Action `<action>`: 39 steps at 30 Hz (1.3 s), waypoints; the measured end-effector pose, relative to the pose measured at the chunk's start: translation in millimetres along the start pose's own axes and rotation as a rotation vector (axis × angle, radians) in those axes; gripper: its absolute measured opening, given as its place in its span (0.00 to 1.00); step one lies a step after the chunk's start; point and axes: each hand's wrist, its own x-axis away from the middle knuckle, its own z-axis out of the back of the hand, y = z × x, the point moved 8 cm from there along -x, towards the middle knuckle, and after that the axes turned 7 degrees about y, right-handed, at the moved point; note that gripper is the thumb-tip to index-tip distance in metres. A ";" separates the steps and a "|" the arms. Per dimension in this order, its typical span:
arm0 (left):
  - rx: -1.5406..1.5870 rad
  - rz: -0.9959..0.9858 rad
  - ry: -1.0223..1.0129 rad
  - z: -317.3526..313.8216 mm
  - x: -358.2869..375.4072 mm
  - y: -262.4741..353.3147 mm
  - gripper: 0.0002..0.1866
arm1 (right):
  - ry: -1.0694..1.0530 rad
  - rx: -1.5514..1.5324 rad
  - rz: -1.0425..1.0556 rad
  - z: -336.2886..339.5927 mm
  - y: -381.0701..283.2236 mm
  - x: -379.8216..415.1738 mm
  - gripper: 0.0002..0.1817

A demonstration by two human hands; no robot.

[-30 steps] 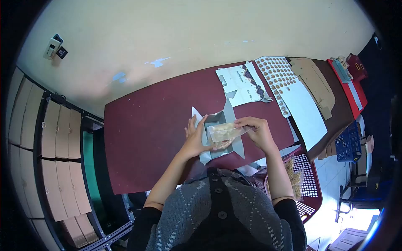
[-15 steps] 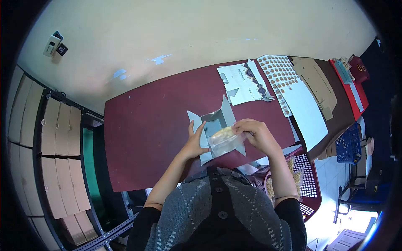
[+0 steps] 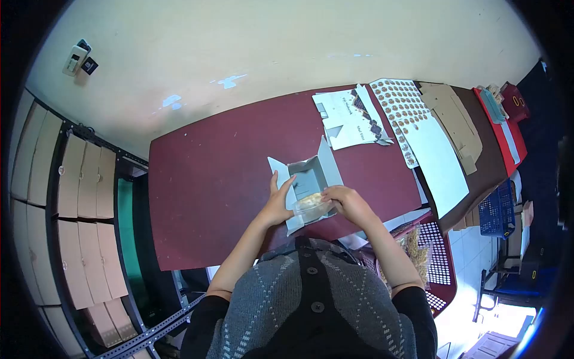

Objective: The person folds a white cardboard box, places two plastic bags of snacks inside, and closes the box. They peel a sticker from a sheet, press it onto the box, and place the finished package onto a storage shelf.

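Note:
An open cardboard box (image 3: 327,167), pale grey-blue inside with its flaps spread, sits on the dark red table near my body. My left hand (image 3: 277,203) grips its left wall, thumb and fingers apart around the edge. A clear plastic bag (image 3: 312,209) with pale yellowish food pieces lies partly inside the near end of the box. My right hand (image 3: 348,204) pinches the bag's right upper end at the box's right side. What the food is exactly, I cannot make out.
Flat printed white cartons (image 3: 350,119) lie beyond the box. To their right are a sheet of round stickers (image 3: 397,107) and brown cardboard (image 3: 451,119). A perforated maroon basket (image 3: 439,257) with filled bags stands at my right. Shelves of brown boxes (image 3: 78,251) line the left.
My right hand has moved left and down, lowering the bag deeper into the box. The left hand stays on the box wall.

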 end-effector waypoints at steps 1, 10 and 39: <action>0.030 -0.049 0.019 -0.7 0.4 -2.1 0.49 | 0.011 0.054 0.001 -5.1 7.8 5.3 0.09; -0.482 -0.376 0.085 -0.2 14.1 74.7 0.27 | -0.111 0.384 0.003 -4.5 -9.0 7.8 0.16; -0.516 -0.228 -0.402 -44.9 1.1 17.1 0.54 | -0.344 0.673 0.161 -64.3 21.4 -5.1 0.11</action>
